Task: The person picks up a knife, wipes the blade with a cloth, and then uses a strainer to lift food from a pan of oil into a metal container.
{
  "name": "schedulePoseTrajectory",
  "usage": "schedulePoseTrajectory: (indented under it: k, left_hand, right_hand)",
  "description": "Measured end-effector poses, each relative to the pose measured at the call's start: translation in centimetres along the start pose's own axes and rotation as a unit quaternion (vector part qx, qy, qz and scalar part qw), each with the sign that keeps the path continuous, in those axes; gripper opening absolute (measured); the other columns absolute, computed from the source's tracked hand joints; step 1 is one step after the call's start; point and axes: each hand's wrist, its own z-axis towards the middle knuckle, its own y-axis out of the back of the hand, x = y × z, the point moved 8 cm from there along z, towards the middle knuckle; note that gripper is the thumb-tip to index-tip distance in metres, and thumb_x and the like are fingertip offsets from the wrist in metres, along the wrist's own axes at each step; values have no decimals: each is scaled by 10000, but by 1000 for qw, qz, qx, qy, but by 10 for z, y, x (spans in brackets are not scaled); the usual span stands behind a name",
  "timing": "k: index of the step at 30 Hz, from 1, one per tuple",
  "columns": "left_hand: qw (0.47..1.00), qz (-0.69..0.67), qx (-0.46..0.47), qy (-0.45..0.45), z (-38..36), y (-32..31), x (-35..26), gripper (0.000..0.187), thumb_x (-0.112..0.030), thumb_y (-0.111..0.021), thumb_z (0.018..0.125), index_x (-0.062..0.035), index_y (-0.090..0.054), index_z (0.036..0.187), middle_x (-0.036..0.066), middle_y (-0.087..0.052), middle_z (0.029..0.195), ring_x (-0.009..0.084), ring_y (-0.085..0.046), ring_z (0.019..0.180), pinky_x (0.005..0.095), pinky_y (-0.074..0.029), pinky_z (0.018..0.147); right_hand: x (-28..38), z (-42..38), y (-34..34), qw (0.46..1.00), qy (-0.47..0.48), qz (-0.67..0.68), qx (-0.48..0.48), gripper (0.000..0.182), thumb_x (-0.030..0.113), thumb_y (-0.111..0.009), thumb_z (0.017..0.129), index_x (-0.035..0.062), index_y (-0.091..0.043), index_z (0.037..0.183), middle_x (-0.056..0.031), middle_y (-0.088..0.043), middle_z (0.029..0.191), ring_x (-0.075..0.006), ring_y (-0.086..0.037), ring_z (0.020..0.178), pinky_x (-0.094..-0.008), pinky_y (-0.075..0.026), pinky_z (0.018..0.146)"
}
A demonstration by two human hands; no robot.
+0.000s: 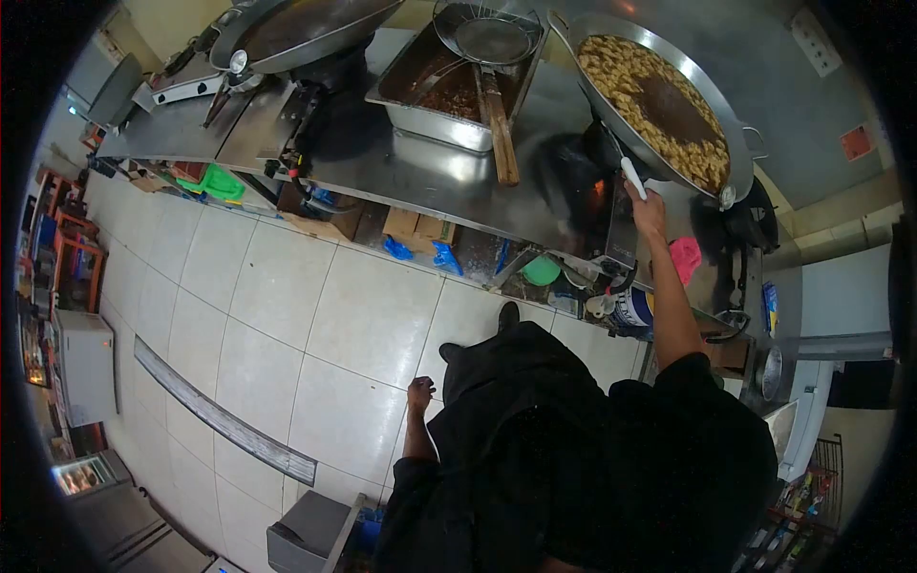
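At the edge of the large wok (659, 105), my right hand (650, 212) is closed around a white-handled tool (632, 178) with a thin metal shaft. The shaft runs up along the wok's near side; the kind of tool and its tip cannot be made out. Many light brown pieces (611, 59) sit in dark oil inside the wok. Under its left side an orange glow (600, 188) shows by the burner. My left hand (421, 393) hangs low beside my body over the floor, fingers loosely curled and apart, with nothing visible in it.
Left of the wok, a deep steel pan (439, 126) carries a wire strainer (492, 43) with a wooden handle (501, 129). Another wok (296, 33) stands farther left. A pink cloth (684, 260) lies near my right forearm. Boxes (417, 229) fill the lower shelf.
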Motion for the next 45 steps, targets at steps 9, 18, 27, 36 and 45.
schedulePoseTrajectory:
  k: [9, 18, 27, 36, 45]
  left_hand:
    - [1000, -13, 8, -11, 6, -1, 5, 239, -154, -544, 851, 25, -577, 1007, 127, -656, 849, 185, -663, 674, 267, -480, 492]
    - [1000, 5, 6, -17, 10, 2, 0, 228, -159, -543, 843, 8, -579, 993, 115, -658, 836, 182, -662, 670, 274, -479, 492]
    - [1000, -13, -1, -4, 6, 2, 3, 214, -160, -529, 841, -3, -586, 975, 101, -654, 815, 176, -660, 661, 267, -467, 480]
    - [995, 58, 54, -63, -1, -14, -25, 208, -163, -494, 867, -22, -580, 993, 99, -632, 822, 208, -642, 667, 283, -463, 473]
    - [935, 128, 145, -298, 53, -105, -129, 210, -160, -584, 867, -7, -583, 1011, 113, -644, 893, 185, -634, 801, 302, -506, 645]
  right_hand:
    - [1, 0, 2, 1000, 5, -10, -6, 631, 582, -520, 822, -40, -619, 865, -244, -613, 805, -406, -595, 826, -458, -428, 748]
    - [4, 0, 2, 1000, 10, -11, 3, 607, 562, -523, 830, -37, -616, 852, -246, -610, 787, -403, -600, 810, -459, -429, 739]
    - [-6, 8, -2, 999, 28, -8, -30, 615, 559, -537, 826, -50, -604, 786, -221, -598, 714, -348, -594, 696, -429, -434, 666]
    - [-16, 12, -7, 996, 59, 9, -61, 567, 534, -570, 815, -28, -637, 822, -241, -614, 740, -389, -615, 740, -447, -451, 658]
    - [-6, -11, 8, 1000, 2, 19, -19, 592, 543, -530, 831, -33, -622, 934, -232, -633, 817, -398, -608, 838, -472, -453, 749]
